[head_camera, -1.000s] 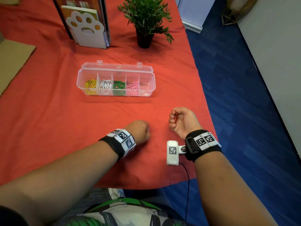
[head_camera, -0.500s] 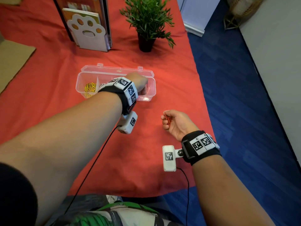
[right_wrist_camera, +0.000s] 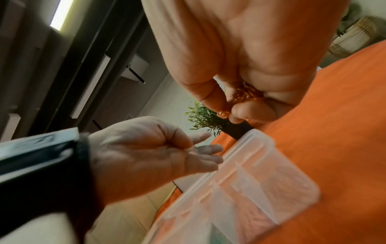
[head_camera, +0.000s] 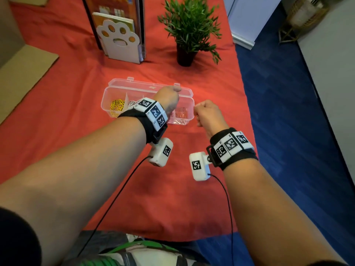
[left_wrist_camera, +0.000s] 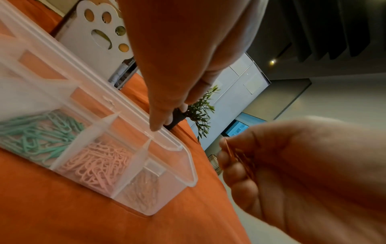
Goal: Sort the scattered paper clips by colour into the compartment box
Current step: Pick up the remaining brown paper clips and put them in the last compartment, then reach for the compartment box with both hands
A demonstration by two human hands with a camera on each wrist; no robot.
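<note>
The clear compartment box (head_camera: pixel 105 100) lies on the red cloth with its lid open. It holds yellow clips (head_camera: pixel 117 106), green clips (left_wrist_camera: pixel 37 132), pink clips (left_wrist_camera: pixel 98 165) and red clips (head_camera: pixel 180 115) in separate compartments. My left hand (head_camera: pixel 169 97) hovers over the right part of the box. Its fingers (left_wrist_camera: pixel 165 118) are straight, reach to the back rim and hold nothing. My right hand (head_camera: pixel 207 116) is a fist just off the box's right end. It grips a bunch of red paper clips (right_wrist_camera: pixel 247 95), which also show between its fingers (left_wrist_camera: pixel 240 156).
A white paw-shaped book stand (head_camera: pixel 119 41) and a potted plant (head_camera: pixel 188 31) stand behind the box. Brown cardboard (head_camera: pixel 23 73) lies at the far left. The table's right edge (head_camera: pixel 247 116) drops to blue carpet close beside my right hand.
My left hand went from the table's front to over the box and now has its fingers spread out. My right hand moved forward with the red clips to the box's right end.
</note>
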